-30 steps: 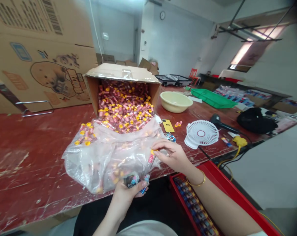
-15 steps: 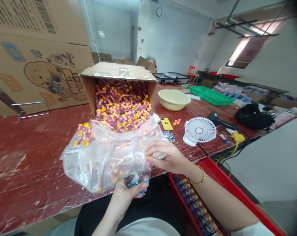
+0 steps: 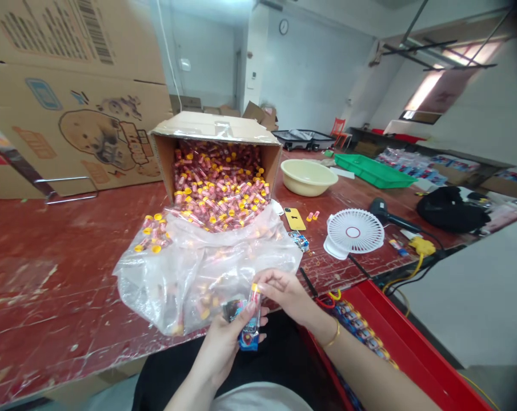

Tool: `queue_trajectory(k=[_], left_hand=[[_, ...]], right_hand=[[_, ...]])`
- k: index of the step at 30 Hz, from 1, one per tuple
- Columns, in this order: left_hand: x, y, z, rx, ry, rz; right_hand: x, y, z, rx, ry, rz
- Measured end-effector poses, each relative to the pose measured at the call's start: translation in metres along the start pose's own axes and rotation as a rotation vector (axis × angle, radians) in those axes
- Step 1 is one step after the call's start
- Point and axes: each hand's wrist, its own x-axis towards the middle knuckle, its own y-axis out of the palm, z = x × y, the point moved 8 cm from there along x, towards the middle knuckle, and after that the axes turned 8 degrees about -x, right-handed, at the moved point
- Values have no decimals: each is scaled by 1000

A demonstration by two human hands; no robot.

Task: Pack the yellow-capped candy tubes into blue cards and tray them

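On the worn red table (image 3: 69,274), the open brown cardboard box (image 3: 215,127) lay behind a crumpled translucent plastic bag (image 3: 147,285). My left hand (image 3: 224,339) gripped a glossy blue packet (image 3: 248,341); my right (image 3: 286,294) pinched a slim yellow-capped pink tube (image 3: 255,297) at its top. I judged this insertion, calling for steady alignment.

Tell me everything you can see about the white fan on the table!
The white fan has a round front with lots of thin slats spreading out like sun rays, and a reddish ring around its middle. It looks like plastic. A smooth white base pokes out at its lower left and rests on the red table. It sits between the yellow phone and a black handheld device. The right hand isn't touching it. I can't tell if it's spinning.
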Motion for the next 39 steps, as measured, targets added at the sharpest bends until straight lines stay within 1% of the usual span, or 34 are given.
queue_trajectory(k=[3, 4, 6, 8, 10, 13, 16, 22, 28, 34, 39], left_hand=[[5, 5, 3, -91, -23, 11], [6, 6, 3, -99, -23, 8], [7, 7, 2, -86, -16, -1], [6, 7, 0, -52, 2, 19], [3, 7, -2, 9, 16, 63], [0, 3, 0, 107, 19, 78], [0, 1, 1, 111, 41, 88], [3, 4, 2, 116, 61, 110], [3, 4, 0, 113, 79, 111], [4, 0, 3, 115, 74, 87], [4, 3, -2, 128, 118, 85]], right_hand=[[-22, 24, -3, -49, -51, 82], [-28, 30, -2, -91, -75, 88], [-36, 37, -2, -168, -84, 50], [-38, 37, -6, -207, -57, -10], [-37, 36, -9, -227, -41, -46], [-37, 35, -7, -256, -78, -73], [-39, 35, -3, -275, -128, -98], [-43, 32, 0, -330, -182, -157], [-43, 31, -1, -352, -207, -169], [-42, 30, -2, -340, -208, -186], [-42, 34, -2, -339, -196, -179]])
